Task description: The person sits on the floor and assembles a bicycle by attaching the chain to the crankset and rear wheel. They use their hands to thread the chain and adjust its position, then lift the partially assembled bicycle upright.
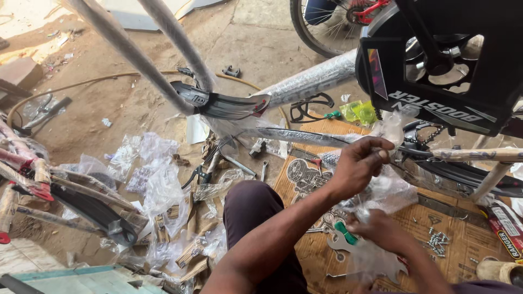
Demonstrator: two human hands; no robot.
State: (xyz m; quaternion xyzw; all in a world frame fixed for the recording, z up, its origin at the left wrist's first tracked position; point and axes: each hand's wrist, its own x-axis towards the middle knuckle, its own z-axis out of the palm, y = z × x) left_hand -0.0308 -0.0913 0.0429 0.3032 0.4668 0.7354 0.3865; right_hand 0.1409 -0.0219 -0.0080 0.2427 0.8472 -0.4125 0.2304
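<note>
2 hands' fingers grip a crinkled clear plastic bag (381, 190): left hand (357, 163) above, right hand (381, 228) below.

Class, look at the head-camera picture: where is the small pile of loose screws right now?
The pile of loose screws lies on the brown cardboard sheet at lower right, just right of the right hand and below the wrapped bicycle frame.

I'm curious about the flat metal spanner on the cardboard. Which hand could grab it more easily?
Probably the right hand: it sits low, right beside the flat spanner. The left hand is higher up, pinching the clear plastic bag.
</note>
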